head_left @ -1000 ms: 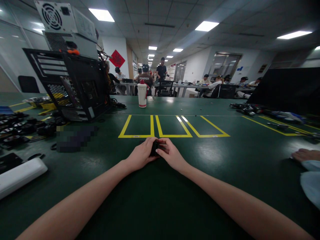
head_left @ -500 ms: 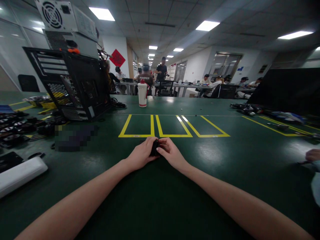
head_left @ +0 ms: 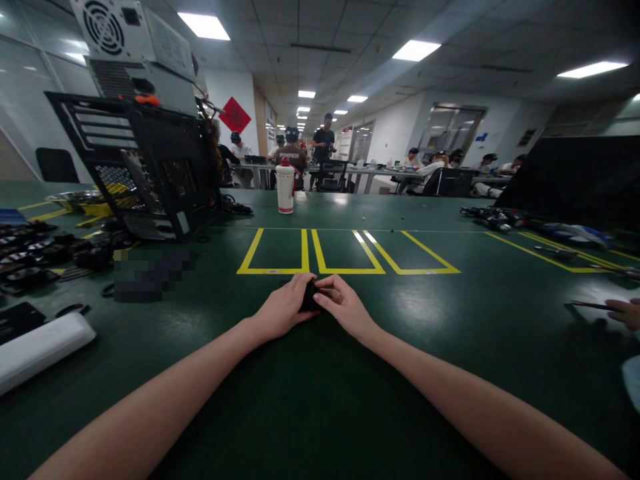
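Both of my hands meet around a small black object (head_left: 309, 297) just in front of the yellow tape outlines. Its kind cannot be made out, since fingers cover much of it. My left hand (head_left: 286, 305) is wrapped round its left side, thumb low and fingers over the top. From the right, my right hand (head_left: 343, 303) bends its thumb and fingers in a pinch at the object's edge; whether anything separate lies in that pinch is hidden. The object is at or just above the green tabletop (head_left: 320, 387).
Yellow tape (head_left: 350, 271) marks several outlines ahead. A white bottle (head_left: 285, 190) stands behind them. At left are a black computer case (head_left: 150, 173), dark parts (head_left: 30, 260) and a white bar (head_left: 45, 350). A co-worker's hand (head_left: 627, 313) holds a thin dark tool at right.
My right hand's fingers have shifted very slightly at the black object. My left hand stays in place. At right, the co-worker's hand now shows a thin tool pointing left.
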`<act>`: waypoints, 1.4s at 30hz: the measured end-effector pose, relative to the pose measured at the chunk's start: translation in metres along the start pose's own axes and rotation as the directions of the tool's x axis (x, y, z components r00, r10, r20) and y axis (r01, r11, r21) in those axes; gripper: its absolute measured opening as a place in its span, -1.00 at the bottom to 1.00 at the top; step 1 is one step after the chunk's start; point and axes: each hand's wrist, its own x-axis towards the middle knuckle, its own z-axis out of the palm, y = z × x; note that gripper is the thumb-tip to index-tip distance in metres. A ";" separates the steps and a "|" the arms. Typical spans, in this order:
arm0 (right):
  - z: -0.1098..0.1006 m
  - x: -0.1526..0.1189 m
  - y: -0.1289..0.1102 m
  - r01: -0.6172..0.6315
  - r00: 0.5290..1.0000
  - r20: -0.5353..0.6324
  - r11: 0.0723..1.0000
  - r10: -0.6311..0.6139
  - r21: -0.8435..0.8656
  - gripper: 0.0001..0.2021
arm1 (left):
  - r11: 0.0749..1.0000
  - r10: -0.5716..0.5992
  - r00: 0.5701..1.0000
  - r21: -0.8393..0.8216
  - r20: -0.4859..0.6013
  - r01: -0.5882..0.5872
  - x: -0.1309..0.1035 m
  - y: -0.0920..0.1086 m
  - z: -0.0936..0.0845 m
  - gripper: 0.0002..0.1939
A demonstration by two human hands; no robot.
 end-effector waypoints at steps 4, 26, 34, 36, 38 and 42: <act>-0.001 0.000 -0.002 -0.052 0.999 0.006 0.998 0.053 -0.043 -0.72 | 1.000 0.003 1.000 0.003 -0.002 -0.003 0.000 -0.001 0.000 -0.42; 0.001 -0.003 -0.002 -0.037 0.998 0.058 0.999 0.037 0.003 -0.76 | 1.000 0.000 1.000 0.024 -0.017 0.000 0.000 -0.004 0.004 -0.39; 0.000 -0.001 -0.006 -0.033 0.999 -0.008 0.999 0.033 -0.011 -0.77 | 1.000 0.003 1.000 0.018 -0.014 -0.003 0.001 -0.003 0.003 -0.40; 0.000 -0.001 -0.004 -0.064 0.998 -0.009 0.998 0.064 -0.015 -0.72 | 1.000 0.006 1.000 0.022 -0.009 -0.006 0.000 -0.003 0.003 -0.40; 0.000 0.000 -0.003 -0.072 0.997 0.014 0.997 0.073 -0.014 -0.73 | 1.000 0.003 1.000 0.021 -0.010 -0.003 0.000 -0.003 0.003 -0.41; 0.001 -0.001 -0.001 -0.039 0.997 0.072 0.998 0.036 0.044 -0.77 | 1.000 -0.001 1.000 0.025 -0.009 0.001 0.001 -0.002 0.002 -0.43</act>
